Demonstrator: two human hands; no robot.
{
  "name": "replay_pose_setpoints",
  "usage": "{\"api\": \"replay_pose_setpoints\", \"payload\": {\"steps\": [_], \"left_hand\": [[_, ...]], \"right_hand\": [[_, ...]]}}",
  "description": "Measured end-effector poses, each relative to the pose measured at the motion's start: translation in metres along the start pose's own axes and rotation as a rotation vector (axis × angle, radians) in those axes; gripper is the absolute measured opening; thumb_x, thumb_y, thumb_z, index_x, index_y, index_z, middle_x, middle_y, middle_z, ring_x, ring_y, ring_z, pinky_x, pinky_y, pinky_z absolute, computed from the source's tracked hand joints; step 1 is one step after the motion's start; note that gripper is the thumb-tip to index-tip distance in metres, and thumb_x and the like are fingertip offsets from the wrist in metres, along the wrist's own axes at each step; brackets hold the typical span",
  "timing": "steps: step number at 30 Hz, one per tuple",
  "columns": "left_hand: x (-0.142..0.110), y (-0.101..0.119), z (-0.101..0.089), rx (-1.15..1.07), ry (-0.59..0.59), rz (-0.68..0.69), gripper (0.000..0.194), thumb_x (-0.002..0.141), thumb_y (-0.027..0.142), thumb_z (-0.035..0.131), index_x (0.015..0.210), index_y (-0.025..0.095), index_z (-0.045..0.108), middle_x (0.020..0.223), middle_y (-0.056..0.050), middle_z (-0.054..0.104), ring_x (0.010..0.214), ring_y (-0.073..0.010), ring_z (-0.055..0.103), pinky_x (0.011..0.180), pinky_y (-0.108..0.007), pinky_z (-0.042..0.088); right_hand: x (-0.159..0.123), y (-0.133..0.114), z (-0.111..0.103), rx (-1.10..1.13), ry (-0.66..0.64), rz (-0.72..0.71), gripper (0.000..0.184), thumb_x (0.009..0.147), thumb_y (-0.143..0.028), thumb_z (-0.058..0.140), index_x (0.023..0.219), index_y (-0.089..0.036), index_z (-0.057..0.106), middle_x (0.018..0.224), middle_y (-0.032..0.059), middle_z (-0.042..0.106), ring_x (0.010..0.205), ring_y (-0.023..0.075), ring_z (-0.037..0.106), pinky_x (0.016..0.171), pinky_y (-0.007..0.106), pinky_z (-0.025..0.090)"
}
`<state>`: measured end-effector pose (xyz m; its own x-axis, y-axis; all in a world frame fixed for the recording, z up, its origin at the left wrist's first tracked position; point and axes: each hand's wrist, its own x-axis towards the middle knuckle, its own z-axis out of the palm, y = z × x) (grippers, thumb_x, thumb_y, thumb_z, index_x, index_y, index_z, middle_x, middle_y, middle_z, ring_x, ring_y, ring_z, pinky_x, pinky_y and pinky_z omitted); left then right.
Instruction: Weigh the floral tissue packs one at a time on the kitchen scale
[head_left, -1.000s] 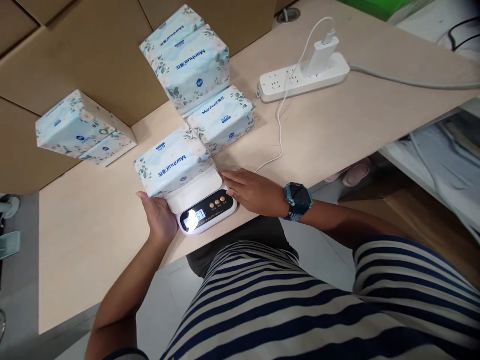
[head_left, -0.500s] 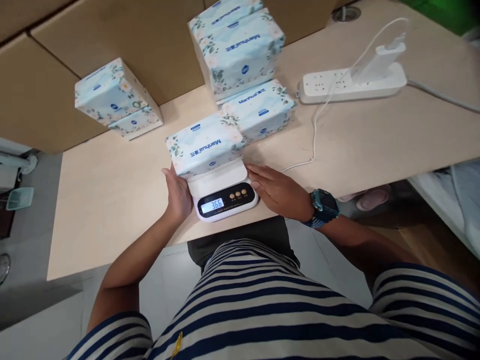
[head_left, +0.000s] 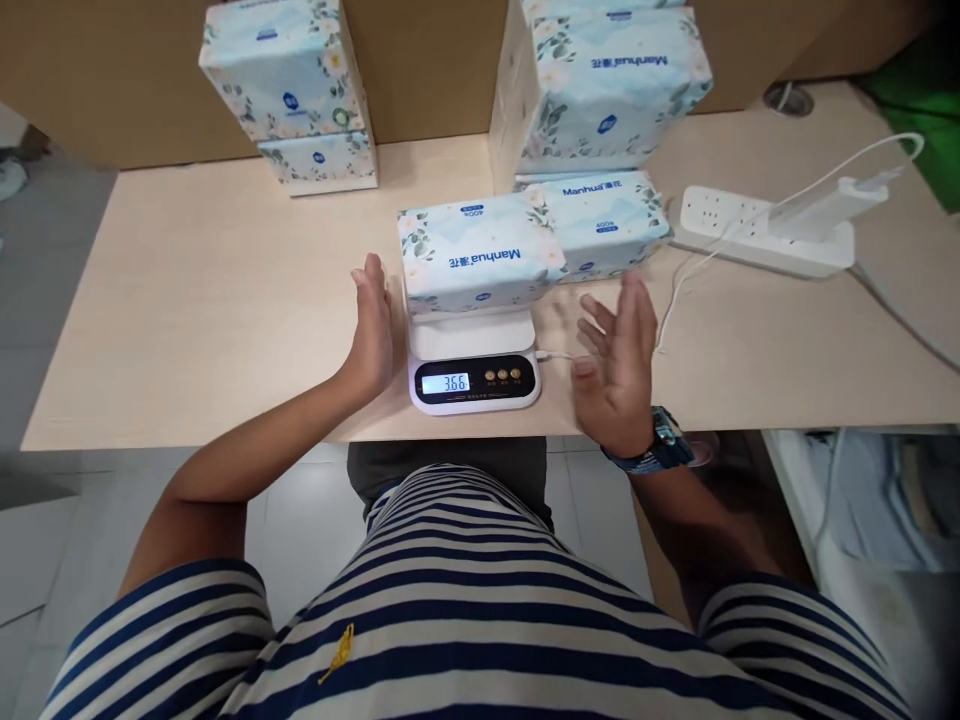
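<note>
A white digital scale (head_left: 475, 392) sits near the front edge of the table, its lit display reading 366, perhaps with a decimal point. On its platform rests a light blue floral tissue pack (head_left: 480, 255). Its right end meets a second tissue pack (head_left: 611, 225) at the foot of the right stack. My left hand (head_left: 371, 335) is held upright just left of the scale, fingers straight and holding nothing. To the right of the scale my right hand (head_left: 616, 370) is raised with fingers spread, also without anything in it.
Two stacked tissue packs (head_left: 289, 80) stand at the back left against a brown panel (head_left: 435, 75). A taller stack (head_left: 611, 100) rises at the back right. A white power strip (head_left: 750, 225) with a plugged-in charger lies to the right, its thin cable (head_left: 679, 290) trailing towards the scale.
Both hands have come away from the scale's sides, and the right one has lifted and spread its fingers. The camera view has turned and shifted. The display reads the same.
</note>
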<state>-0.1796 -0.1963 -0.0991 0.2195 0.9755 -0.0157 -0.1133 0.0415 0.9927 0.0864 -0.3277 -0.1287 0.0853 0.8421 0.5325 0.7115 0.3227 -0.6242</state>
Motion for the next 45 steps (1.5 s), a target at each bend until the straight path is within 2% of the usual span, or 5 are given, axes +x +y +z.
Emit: {"api": "replay_pose_setpoints", "payload": {"steps": [9, 17, 27, 34, 45], "left_hand": [[-0.01, 0.011, -0.003, 0.016, 0.081, 0.133, 0.091, 0.096, 0.094, 0.028, 0.171, 0.042, 0.033, 0.19, 0.013, 0.004, 0.177, -0.021, -0.015, 0.146, -0.044, -0.007], [-0.035, 0.006, 0.001, 0.053, -0.161, 0.21, 0.087, 0.096, 0.092, 0.039, 0.169, 0.046, 0.037, 0.189, 0.013, 0.011, 0.179, -0.0241, -0.002, 0.148, -0.048, 0.004], [0.001, 0.098, 0.072, -0.053, -0.507, 0.376, 0.085, 0.106, 0.082, 0.023, 0.172, 0.032, 0.037, 0.185, 0.01, 0.028, 0.178, -0.0285, -0.003, 0.146, -0.043, 0.008], [0.07, 0.039, 0.108, -0.039, -0.549, 0.243, 0.084, 0.105, 0.077, 0.003, 0.179, 0.036, 0.01, 0.189, 0.015, 0.011, 0.178, -0.021, -0.007, 0.146, -0.044, 0.0], [0.078, 0.01, 0.111, 0.02, -0.555, 0.223, 0.105, 0.095, 0.095, 0.012, 0.178, 0.035, -0.009, 0.188, 0.012, -0.015, 0.176, -0.0135, -0.015, 0.144, -0.035, -0.008]], "right_hand": [[0.022, 0.034, -0.007, 0.188, -0.016, 0.123, 0.063, 0.116, -0.049, 0.017, 0.175, -0.053, -0.005, 0.189, 0.0011, 0.013, 0.171, 0.0308, 0.033, 0.125, 0.065, 0.053], [0.042, -0.011, 0.028, 0.218, -0.186, 0.164, 0.067, 0.117, -0.053, 0.019, 0.178, -0.041, -0.005, 0.185, 0.0073, 0.031, 0.168, 0.0246, 0.04, 0.126, 0.055, 0.055], [0.099, -0.031, -0.069, 0.442, 0.054, 0.093, 0.071, 0.108, -0.076, 0.026, 0.169, -0.045, 0.041, 0.177, -0.0036, 0.047, 0.169, 0.0269, 0.039, 0.142, 0.053, 0.034], [0.133, 0.012, -0.053, 0.69, 0.164, 0.394, 0.067, 0.086, -0.087, 0.064, 0.129, -0.036, 0.072, 0.156, 0.0, 0.07, 0.158, 0.0273, 0.056, 0.136, 0.051, 0.043], [0.138, 0.038, -0.046, 0.687, 0.187, 0.408, 0.071, 0.081, -0.089, 0.067, 0.131, -0.038, 0.067, 0.156, -0.0005, 0.07, 0.158, 0.0255, 0.055, 0.141, 0.05, 0.034]]}}
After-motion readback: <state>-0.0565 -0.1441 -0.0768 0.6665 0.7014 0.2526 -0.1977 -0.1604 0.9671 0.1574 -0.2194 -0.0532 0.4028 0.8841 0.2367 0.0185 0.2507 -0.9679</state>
